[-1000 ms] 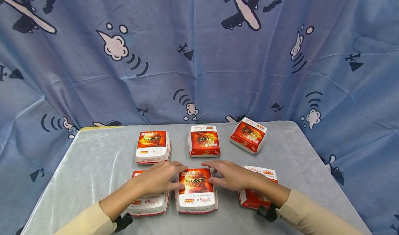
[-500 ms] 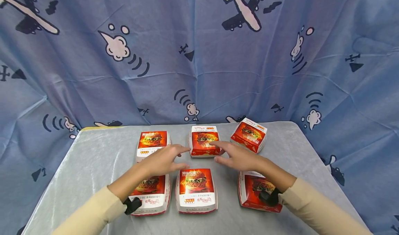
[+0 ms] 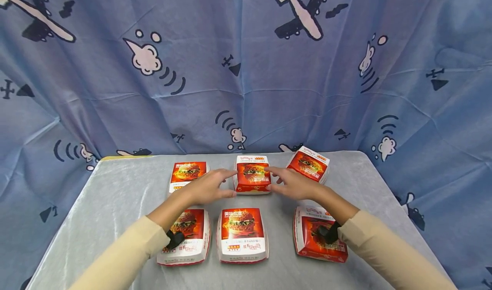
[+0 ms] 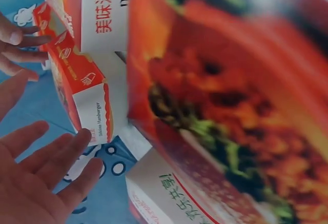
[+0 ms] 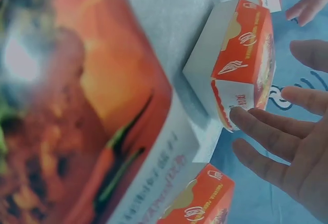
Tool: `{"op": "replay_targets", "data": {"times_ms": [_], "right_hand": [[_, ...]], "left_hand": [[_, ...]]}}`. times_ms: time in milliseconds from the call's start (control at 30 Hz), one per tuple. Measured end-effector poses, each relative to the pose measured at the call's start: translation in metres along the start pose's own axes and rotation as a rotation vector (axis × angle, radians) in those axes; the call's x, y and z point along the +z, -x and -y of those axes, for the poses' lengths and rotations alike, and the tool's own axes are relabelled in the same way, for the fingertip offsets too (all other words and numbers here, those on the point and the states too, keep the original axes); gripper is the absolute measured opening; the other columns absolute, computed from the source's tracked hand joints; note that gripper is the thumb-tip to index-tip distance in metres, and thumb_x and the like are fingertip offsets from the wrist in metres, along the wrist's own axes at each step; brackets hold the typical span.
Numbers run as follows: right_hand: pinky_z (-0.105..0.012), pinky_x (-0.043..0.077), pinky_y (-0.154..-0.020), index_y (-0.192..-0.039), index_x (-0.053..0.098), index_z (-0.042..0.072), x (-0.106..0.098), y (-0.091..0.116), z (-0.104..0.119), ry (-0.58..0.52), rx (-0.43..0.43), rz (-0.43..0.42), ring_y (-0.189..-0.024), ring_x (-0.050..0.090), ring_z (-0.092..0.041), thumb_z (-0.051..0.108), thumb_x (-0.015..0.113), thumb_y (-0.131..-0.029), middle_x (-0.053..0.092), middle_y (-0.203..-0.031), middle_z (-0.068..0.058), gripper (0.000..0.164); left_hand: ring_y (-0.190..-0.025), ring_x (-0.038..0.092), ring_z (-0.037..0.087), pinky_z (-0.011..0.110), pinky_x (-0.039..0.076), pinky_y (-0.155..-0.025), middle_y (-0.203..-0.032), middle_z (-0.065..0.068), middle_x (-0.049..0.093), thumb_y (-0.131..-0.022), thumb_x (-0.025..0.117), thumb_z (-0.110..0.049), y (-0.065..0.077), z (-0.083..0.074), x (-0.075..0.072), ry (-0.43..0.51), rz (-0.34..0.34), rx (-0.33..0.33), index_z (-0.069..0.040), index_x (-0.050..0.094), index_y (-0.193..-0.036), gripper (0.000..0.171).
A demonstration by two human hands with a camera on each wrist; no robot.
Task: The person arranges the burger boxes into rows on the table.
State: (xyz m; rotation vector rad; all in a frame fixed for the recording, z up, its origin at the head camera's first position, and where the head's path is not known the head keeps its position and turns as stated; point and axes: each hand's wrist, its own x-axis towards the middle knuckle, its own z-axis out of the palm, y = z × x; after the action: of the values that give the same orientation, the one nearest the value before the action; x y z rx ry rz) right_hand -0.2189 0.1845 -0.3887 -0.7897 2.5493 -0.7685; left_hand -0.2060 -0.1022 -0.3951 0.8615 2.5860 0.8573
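Note:
A red-and-white hamburger box point(image 3: 253, 177) sits in the middle of the back row, between my two hands. On its left side is my left hand point(image 3: 207, 186), its fingers reaching toward the box with the thumb lower. My right hand point(image 3: 296, 184) mirrors it on the right side. Both wrist views show spread fingers beside the box; fingertips of the right hand point(image 5: 292, 142) overlap its side point(image 5: 241, 55), and those of the left hand point(image 4: 46, 178) overlap its white corner point(image 4: 92, 111). Whether they touch it cannot be told. Neither hand holds anything.
More hamburger boxes lie around: back left point(image 3: 187, 174), a turned one back right point(image 3: 309, 164), front left point(image 3: 192, 249), front middle point(image 3: 243, 234) and front right point(image 3: 317, 243). My forearms pass over some. A blue patterned curtain point(image 3: 246, 68) hangs behind the grey table point(image 3: 115, 204).
Both hands have moved away from the front middle box, forward to the sides of the back middle box. The boxes stay where they were.

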Motion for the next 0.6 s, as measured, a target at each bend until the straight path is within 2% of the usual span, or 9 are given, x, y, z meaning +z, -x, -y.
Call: {"op": "replay_targets", "data": {"times_ms": [233, 433, 600], "right_hand": [[-0.048, 0.053, -0.091, -0.147, 0.043, -0.002, 0.003, -0.006, -0.007, 0.021, 0.019, 0.037, -0.113, 0.061, -0.039, 0.023, 0.062, -0.099, 0.057, -0.133, -0.024, 0.058], [-0.05, 0.052, -0.093, -0.145, 0.046, -0.001, 0.005, -0.007, -0.009, 0.0, 0.041, 0.075, -0.114, 0.061, -0.037, 0.023, 0.061, -0.099, 0.059, -0.132, -0.023, 0.054], [-0.051, 0.051, -0.095, -0.145, 0.045, -0.002, 0.004, -0.006, -0.008, -0.008, 0.05, 0.074, -0.115, 0.06, -0.039, 0.023, 0.06, -0.099, 0.058, -0.133, -0.024, 0.055]], "left_hand": [[-0.144, 0.035, 0.031, 0.046, 0.028, -0.116, -0.155, 0.016, 0.04, -0.095, 0.069, -0.029, -0.009, -0.004, 0.003, -0.045, 0.062, -0.018, -0.005, 0.043, -0.15, 0.066], [-0.145, 0.031, 0.033, 0.048, 0.028, -0.116, -0.159, 0.015, 0.032, -0.096, 0.066, -0.027, -0.014, -0.005, 0.009, -0.043, 0.117, -0.042, -0.01, 0.043, -0.151, 0.062], [-0.144, 0.033, 0.032, 0.048, 0.03, -0.115, -0.159, 0.013, 0.033, -0.096, 0.067, -0.026, -0.014, -0.005, 0.014, -0.068, 0.138, -0.055, -0.014, 0.044, -0.151, 0.061]]}}
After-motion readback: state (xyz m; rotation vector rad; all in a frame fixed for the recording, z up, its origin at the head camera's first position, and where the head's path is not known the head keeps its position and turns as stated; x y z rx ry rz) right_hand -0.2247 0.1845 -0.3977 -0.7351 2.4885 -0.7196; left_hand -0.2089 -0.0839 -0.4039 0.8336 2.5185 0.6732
